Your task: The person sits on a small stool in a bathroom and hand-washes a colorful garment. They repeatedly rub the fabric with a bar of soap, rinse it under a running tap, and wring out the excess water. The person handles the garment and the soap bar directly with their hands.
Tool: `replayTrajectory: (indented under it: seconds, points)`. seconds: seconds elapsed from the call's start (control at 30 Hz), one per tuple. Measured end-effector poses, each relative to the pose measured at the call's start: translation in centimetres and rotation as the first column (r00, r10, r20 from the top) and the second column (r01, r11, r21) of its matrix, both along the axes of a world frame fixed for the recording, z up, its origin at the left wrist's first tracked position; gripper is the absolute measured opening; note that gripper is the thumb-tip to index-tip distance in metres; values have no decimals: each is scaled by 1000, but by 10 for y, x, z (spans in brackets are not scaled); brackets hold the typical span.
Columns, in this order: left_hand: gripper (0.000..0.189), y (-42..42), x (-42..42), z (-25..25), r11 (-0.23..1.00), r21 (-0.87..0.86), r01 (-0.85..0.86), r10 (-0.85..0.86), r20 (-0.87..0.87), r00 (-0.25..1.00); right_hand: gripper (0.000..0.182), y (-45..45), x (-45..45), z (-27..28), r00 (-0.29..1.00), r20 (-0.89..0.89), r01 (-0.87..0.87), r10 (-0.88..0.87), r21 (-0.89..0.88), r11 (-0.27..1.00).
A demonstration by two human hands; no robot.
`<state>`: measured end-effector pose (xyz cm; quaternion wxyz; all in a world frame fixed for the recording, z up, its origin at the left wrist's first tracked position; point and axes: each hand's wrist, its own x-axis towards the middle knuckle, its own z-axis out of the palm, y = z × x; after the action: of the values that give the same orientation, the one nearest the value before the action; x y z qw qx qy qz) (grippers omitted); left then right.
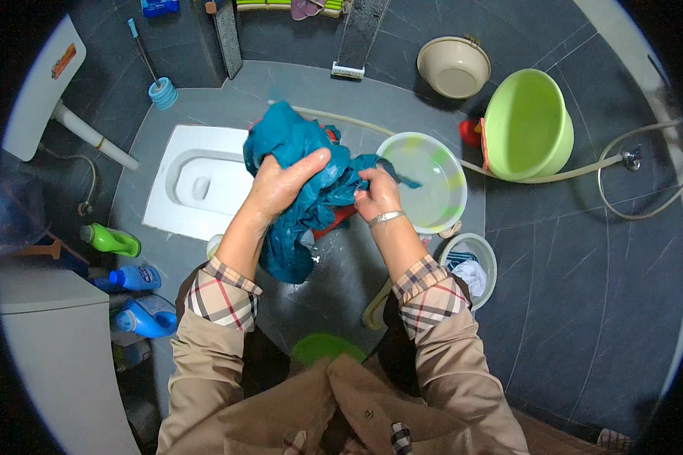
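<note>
A bunched, wet teal garment (301,170) is lifted in front of me, gripped by both hands. My left hand (279,185) grips its left side with the thumb laid across the cloth. My right hand (380,193), with a bracelet at the wrist, pinches a gathered part of it. One end of the cloth trails over the rim of a pale basin (463,199) with green and yellow patches, which holds cloudy water. Beneath the garment a red object (334,220) shows only in part; the cloth hides the rest.
A white squat toilet (159,205) is set in the floor at left, near detergent bottles (151,317). At right are a small bucket (492,273) with laundry, a green tub (526,125), a hanging beige basin (454,67) and a hose (569,174).
</note>
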<state>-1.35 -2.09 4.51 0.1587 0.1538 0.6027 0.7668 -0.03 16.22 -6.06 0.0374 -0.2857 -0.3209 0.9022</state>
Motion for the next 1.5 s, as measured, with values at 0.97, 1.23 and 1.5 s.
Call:
replayTrajectory:
  seconds: [0.97,1.23,1.5]
  points:
    - [34,38,1,-13,993,117,-15,-21,306,952,26,7,20,53,998,-43,53,-37,942,331]
    - [30,36,25,5,969,49,241,-229,-173,958,28,21,15,42,901,-229,-266,369,381,885]
    - [60,22,27,-52,966,-211,151,-20,520,854,12,-18,15,85,995,-92,34,48,723,690]
